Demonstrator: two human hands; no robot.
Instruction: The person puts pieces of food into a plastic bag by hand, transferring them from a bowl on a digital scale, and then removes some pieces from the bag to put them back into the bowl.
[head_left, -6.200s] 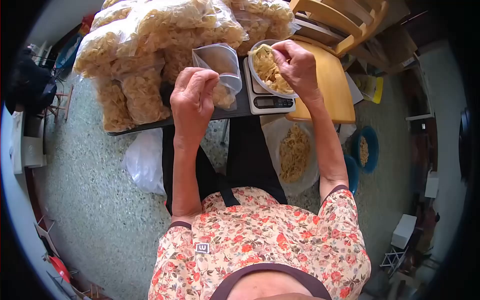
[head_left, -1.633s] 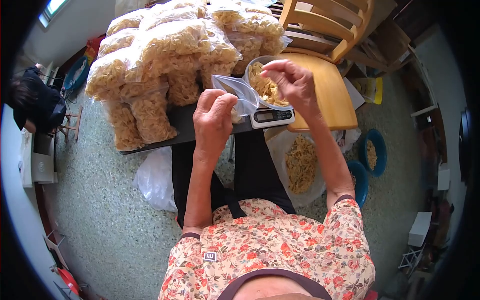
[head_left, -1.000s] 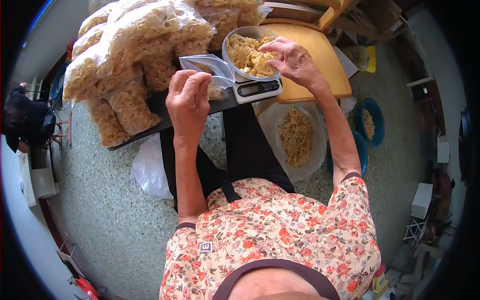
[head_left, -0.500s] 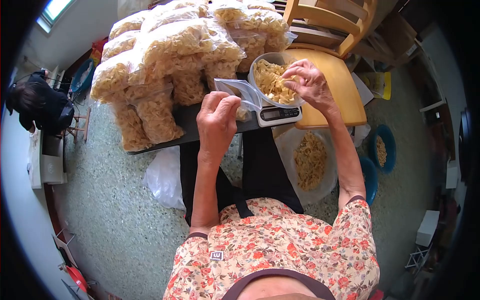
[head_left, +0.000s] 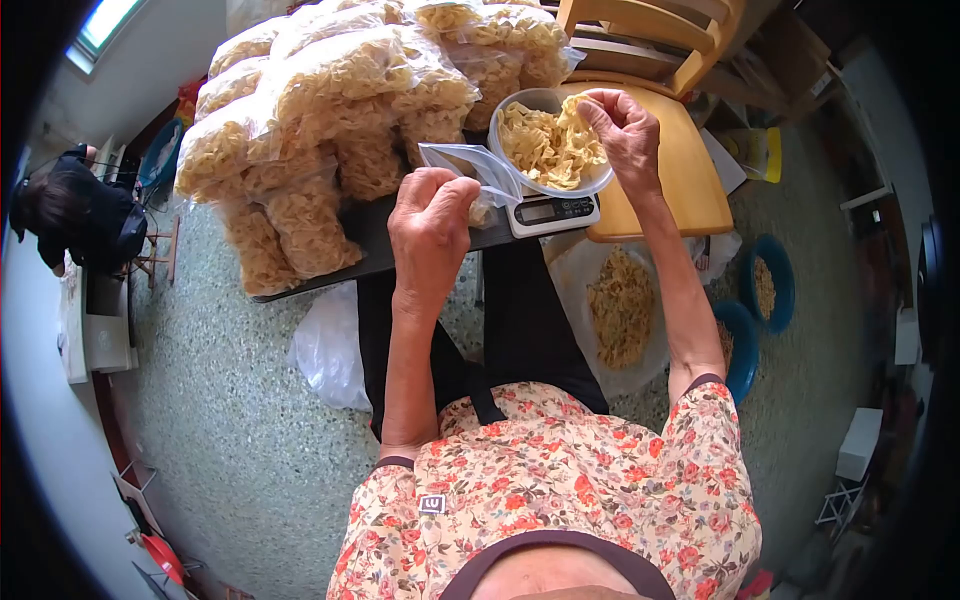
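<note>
My left hand (head_left: 432, 222) is closed on the edge of a clear plastic bag (head_left: 476, 170), whose mouth gapes toward the bowl. A round, see-through plastic bowl (head_left: 497, 160) holds pale yellow dried strips (head_left: 545, 150) and rests on a white digital scale (head_left: 553, 213). Over the bowl's right side, my right hand (head_left: 622, 130) pinches some of the dried strips, which hang from the fingertips down to the heap. The lower part of the bag is partly hidden behind my left hand.
Filled bags (head_left: 340, 90) are piled on the dark table (head_left: 380, 235). A wooden chair (head_left: 690, 170) stands right of the scale. Below it, an open plastic sack (head_left: 620, 310) holds more strips, beside blue basins (head_left: 740, 350). A person (head_left: 80, 210) sits far left.
My right hand has risen slightly and now lifts strips at the bowl's right rim; before, it was over the strips with fingers bent. My left hand keeps its hold on the bag.
</note>
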